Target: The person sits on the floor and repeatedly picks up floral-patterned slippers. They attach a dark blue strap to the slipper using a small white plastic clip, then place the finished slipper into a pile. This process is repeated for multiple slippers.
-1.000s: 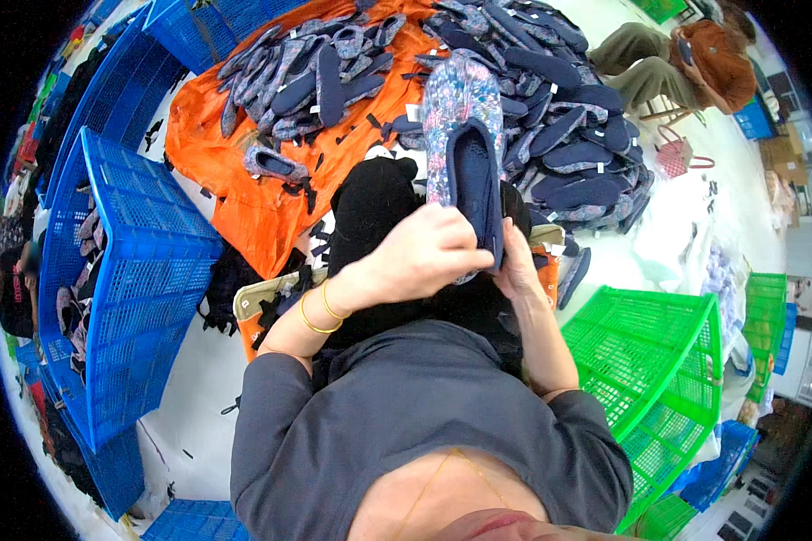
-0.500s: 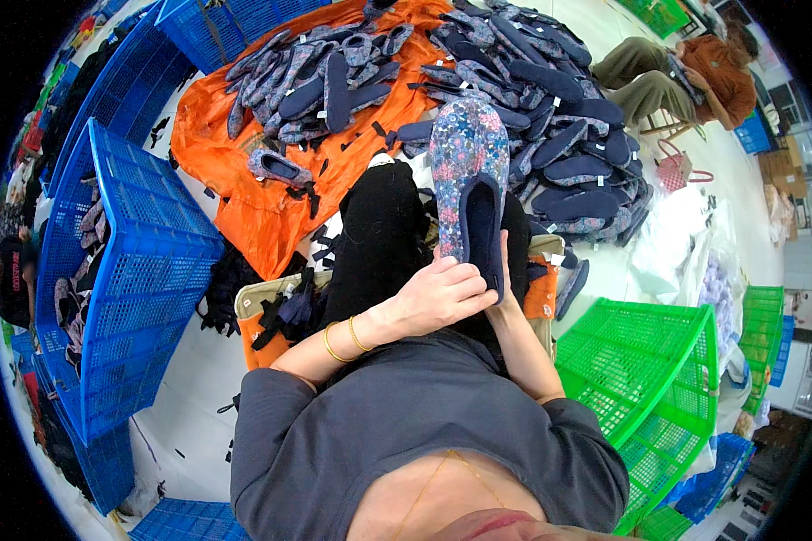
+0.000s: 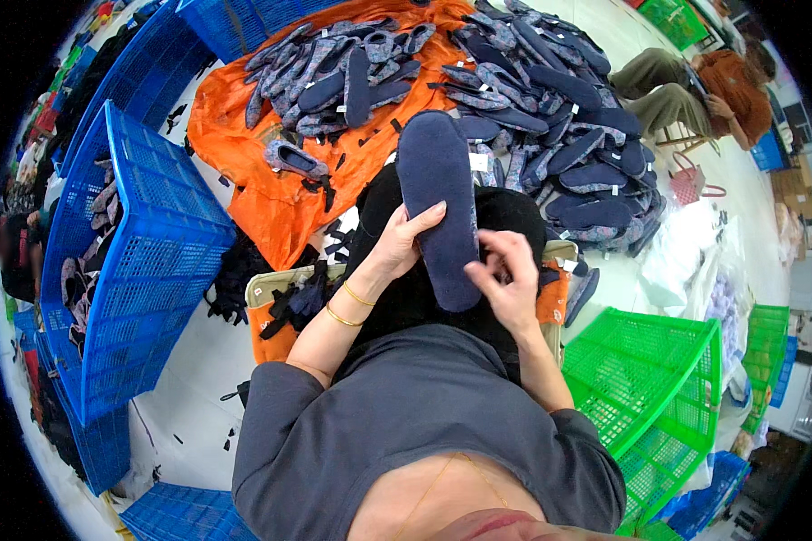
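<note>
head view: over the lap, the left hand (image 3: 397, 243) is closed around the edge of a dark navy felt slipper (image 3: 438, 203) held sole-up, and the right hand (image 3: 505, 279) pinches at its heel end. it looks like an inspection step; next likely calls for a careful turn. a green plastic crate (image 3: 659, 397) sits beside, a slipper pile (image 3: 550, 108) on orange cloth (image 3: 271, 180) beyond.

Navy slipper sole (image 3: 439, 203) — between both hands
</note>
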The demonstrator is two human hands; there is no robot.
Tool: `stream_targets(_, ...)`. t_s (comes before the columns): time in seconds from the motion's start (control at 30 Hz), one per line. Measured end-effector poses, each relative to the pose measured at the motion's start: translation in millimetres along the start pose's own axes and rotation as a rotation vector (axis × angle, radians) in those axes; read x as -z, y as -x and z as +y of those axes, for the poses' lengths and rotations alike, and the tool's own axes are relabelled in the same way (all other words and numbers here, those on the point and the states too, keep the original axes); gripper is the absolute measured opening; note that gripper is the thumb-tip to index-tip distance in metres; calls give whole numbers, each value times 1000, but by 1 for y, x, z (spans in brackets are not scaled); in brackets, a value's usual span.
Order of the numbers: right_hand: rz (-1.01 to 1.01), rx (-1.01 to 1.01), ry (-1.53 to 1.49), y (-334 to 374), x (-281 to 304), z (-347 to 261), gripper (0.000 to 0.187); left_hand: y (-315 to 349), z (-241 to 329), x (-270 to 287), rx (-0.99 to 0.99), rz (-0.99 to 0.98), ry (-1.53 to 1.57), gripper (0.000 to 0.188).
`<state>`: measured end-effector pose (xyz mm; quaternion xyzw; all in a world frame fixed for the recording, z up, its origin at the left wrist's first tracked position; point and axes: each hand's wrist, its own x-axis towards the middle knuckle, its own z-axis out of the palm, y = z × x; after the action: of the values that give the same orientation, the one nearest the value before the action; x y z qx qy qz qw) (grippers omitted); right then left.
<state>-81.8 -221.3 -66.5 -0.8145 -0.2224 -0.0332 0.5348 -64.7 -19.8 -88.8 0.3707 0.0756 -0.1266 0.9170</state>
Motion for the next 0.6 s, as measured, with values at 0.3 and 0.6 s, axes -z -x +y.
stream_targets(0.3, 202, -41, -94, -36, 6, 1, 32, 6, -5, 13, 64, -86, -13, 39)
stream_targets(0.6, 167, 116, -123, -68, 7, -5, 22, 7, -16, 30, 189, -283, 187, 47)
